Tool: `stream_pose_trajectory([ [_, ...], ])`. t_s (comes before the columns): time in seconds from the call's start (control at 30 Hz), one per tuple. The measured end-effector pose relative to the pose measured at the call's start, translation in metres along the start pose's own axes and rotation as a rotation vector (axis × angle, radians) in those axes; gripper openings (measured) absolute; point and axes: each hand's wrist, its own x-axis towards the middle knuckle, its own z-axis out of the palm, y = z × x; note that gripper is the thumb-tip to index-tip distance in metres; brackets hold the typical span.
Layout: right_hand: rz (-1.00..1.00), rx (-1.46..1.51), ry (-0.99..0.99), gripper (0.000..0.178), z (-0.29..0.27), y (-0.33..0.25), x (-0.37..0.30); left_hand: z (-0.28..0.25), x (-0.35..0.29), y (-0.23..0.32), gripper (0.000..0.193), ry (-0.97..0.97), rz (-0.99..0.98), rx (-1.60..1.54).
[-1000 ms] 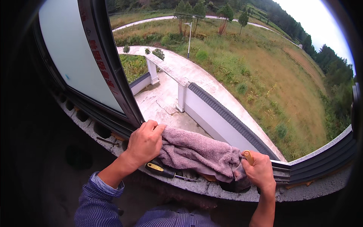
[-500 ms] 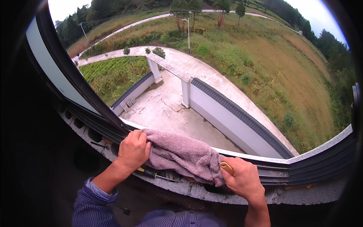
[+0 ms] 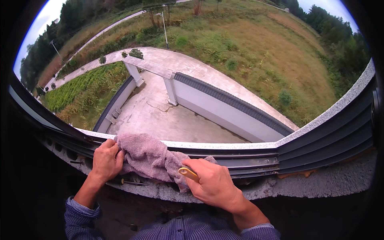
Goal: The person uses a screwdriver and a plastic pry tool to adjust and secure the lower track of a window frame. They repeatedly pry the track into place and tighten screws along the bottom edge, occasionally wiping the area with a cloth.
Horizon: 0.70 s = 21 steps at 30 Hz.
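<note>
Pink towel (image 3: 144, 152) bunched over window track (image 3: 256, 162), my left hand (image 3: 107, 161) gripping one end, right hand (image 3: 214, 182) clenched round a yellow handle (image 3: 188, 174) by the other; seemingly mid-job, amount finished unclear.

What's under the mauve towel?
Dark window track runs in under the mauve towel from the right, and rough concrete ledge shows along its near edge. The stretch directly beneath is covered, so anything lying there can't be seen.
</note>
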Motion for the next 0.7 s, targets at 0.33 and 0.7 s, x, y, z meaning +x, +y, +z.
stream_pose_trajectory([
  [0.33, 0.512, 0.571, 0.161, 0.02, -0.04, 0.007, -0.044, 0.016, 0.015, 0.071, 0.018, -0.026, 0.166, -0.102],
  [0.7, 0.367, 0.366, 0.495, 0.043, -0.061, 0.024, -0.043, 0.02, 0.006, 0.073, 0.021, -0.052, 0.13, -0.154],
])
